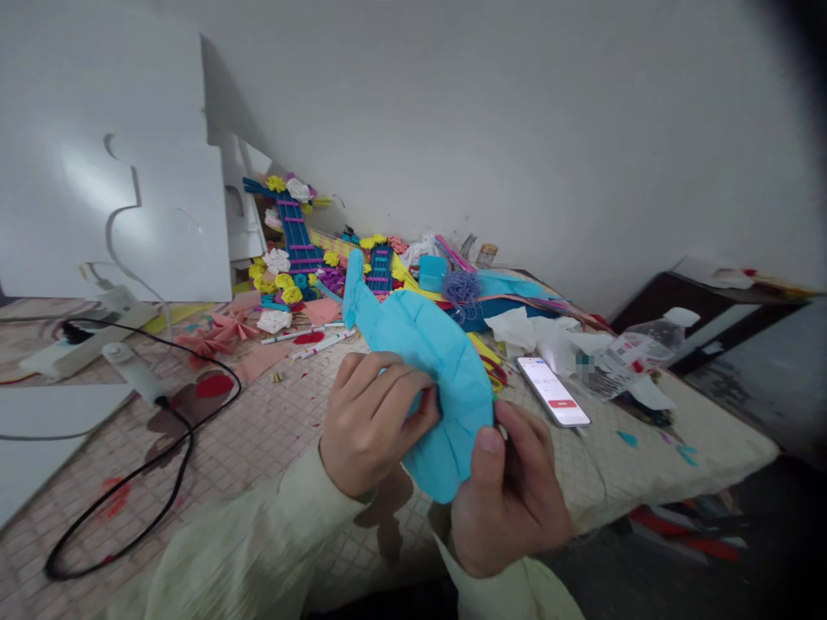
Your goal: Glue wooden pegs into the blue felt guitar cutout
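Observation:
A light blue piece of crepe paper (452, 344), rounded like a fan with a narrow twisted end at its upper left, is held up above the table. My left hand (381, 418) is closed at its near left side, fingers curled and thumb against forefinger; part of the paper is hidden behind it. On the right edge, my right hand (510, 491) pinches the paper between thumb and forefinger. Creases run across the paper's surface.
Crepe paper flowers (284, 284) and coloured scraps are heaped along the wall. To the right lie a lit phone (554, 392) and a plastic bottle (646, 349). At left are a glue gun (133, 372), its black cord, a power strip (83, 336) and white boards (96, 172).

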Tool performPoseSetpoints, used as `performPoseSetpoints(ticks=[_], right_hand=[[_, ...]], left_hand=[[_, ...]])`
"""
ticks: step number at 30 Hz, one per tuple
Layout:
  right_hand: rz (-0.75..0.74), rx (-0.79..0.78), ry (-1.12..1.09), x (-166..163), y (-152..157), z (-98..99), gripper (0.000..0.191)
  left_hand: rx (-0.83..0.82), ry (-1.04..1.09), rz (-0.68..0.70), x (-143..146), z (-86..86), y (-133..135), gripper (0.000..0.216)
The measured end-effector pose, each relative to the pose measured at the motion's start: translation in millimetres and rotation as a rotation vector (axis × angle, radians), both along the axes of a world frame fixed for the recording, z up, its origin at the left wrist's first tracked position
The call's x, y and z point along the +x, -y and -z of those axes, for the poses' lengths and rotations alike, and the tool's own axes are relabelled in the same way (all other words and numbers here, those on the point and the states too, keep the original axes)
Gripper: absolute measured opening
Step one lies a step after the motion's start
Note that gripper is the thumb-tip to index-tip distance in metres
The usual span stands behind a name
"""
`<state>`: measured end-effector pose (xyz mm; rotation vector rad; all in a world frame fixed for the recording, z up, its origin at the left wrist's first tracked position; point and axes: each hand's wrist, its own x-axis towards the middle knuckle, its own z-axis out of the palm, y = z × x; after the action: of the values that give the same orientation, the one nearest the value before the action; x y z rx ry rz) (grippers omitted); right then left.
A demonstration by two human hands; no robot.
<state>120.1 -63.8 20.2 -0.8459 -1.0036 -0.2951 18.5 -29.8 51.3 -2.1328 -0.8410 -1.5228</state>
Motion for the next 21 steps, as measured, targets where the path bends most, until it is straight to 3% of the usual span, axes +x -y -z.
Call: performPoseSetpoints(ticks=[21], right_hand=[[-0.007, -0.028, -0.022, -2.1, 3.7, 1.5, 0.021]], left_hand=[[0.001, 0.015, -0.049, 3.1, -0.4, 3.0, 0.012]])
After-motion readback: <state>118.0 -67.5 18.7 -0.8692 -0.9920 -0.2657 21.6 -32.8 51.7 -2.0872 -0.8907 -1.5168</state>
